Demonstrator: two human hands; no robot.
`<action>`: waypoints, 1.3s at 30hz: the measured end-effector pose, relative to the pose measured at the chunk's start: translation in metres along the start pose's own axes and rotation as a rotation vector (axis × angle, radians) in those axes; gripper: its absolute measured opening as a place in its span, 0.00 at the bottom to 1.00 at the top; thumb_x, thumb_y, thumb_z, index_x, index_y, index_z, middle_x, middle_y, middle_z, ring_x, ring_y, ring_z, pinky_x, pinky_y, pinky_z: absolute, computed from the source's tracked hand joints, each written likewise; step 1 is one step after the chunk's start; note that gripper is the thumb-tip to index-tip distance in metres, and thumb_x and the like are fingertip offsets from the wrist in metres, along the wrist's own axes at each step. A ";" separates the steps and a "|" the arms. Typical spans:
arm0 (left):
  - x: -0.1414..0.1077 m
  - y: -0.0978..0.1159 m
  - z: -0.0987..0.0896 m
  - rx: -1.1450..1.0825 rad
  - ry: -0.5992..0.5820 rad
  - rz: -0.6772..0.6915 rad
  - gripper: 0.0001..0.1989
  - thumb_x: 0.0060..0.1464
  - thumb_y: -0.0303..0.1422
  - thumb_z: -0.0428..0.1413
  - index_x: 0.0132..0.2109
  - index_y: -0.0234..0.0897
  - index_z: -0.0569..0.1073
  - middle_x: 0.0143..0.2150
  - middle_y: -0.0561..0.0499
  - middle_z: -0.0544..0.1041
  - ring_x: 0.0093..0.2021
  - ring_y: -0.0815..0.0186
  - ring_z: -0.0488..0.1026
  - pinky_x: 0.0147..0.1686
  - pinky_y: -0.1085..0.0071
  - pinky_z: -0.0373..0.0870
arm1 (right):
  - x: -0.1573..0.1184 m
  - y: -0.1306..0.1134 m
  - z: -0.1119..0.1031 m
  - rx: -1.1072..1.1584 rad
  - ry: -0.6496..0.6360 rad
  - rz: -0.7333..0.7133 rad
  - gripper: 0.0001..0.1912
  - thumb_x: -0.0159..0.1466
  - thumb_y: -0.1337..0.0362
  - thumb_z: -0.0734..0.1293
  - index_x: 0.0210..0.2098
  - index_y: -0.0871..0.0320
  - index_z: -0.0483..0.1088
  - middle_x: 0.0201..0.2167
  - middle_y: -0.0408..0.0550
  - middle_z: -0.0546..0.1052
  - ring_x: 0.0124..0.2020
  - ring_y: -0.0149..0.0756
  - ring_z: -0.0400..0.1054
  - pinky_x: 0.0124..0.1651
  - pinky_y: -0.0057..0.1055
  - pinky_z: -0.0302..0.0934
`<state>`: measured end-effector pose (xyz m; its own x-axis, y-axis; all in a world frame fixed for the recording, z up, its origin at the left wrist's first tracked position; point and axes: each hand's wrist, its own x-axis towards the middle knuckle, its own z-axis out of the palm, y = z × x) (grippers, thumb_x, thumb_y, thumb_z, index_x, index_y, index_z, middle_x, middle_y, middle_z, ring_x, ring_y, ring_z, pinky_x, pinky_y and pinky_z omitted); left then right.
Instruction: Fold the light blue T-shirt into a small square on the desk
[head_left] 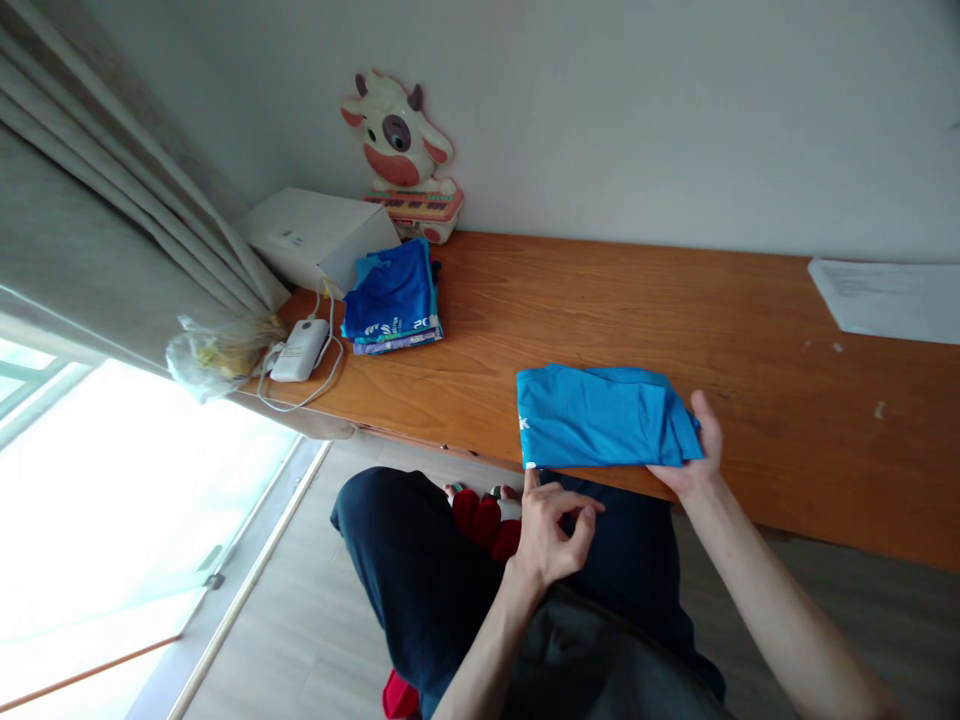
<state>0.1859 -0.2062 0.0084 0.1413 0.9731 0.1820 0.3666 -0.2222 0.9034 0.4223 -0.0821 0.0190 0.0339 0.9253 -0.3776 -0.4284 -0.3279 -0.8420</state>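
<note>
A bright blue garment (600, 416), folded into a flat rectangle, lies at the near edge of the wooden table (637, 310). My right hand (697, 455) holds its right end, thumb on top and palm at the table edge. My left hand (551, 530) hovers just below the garment's lower left corner, fingers curled loosely and holding nothing, one fingertip almost at the cloth. A stack of folded darker blue garments (394, 300) sits farther left on the table.
A white box (319, 235), a cow-shaped toy keyboard (405, 150) and a white charger with cable (300, 350) stand at the table's far left. White paper (889, 298) lies at the right. Curtains (112, 220) and a bright window are left. My lap is below.
</note>
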 end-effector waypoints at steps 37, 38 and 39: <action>0.009 0.015 0.008 0.186 -0.019 -0.050 0.10 0.65 0.32 0.62 0.43 0.50 0.89 0.35 0.54 0.89 0.37 0.56 0.85 0.79 0.38 0.48 | -0.026 -0.083 0.133 -0.334 -0.406 -0.195 0.28 0.58 0.59 0.85 0.57 0.48 0.80 0.50 0.45 0.86 0.54 0.50 0.80 0.64 0.53 0.76; 0.010 0.015 0.008 0.200 -0.015 -0.039 0.09 0.64 0.32 0.62 0.42 0.51 0.88 0.34 0.55 0.88 0.36 0.57 0.85 0.80 0.38 0.45 | -0.025 -0.081 0.139 -0.333 -0.423 -0.181 0.29 0.57 0.59 0.85 0.57 0.48 0.80 0.51 0.46 0.86 0.54 0.51 0.80 0.63 0.53 0.75; 0.010 0.016 0.007 0.213 -0.013 -0.029 0.09 0.64 0.32 0.62 0.42 0.51 0.88 0.33 0.56 0.88 0.36 0.57 0.85 0.81 0.37 0.42 | -0.024 -0.079 0.145 -0.331 -0.440 -0.165 0.29 0.57 0.59 0.85 0.57 0.48 0.80 0.51 0.46 0.86 0.55 0.51 0.80 0.63 0.52 0.75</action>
<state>0.1996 -0.1999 0.0218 0.1395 0.9786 0.1512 0.5566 -0.2038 0.8054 0.3248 -0.0504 0.1505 -0.3329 0.9382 -0.0945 -0.1412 -0.1487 -0.9788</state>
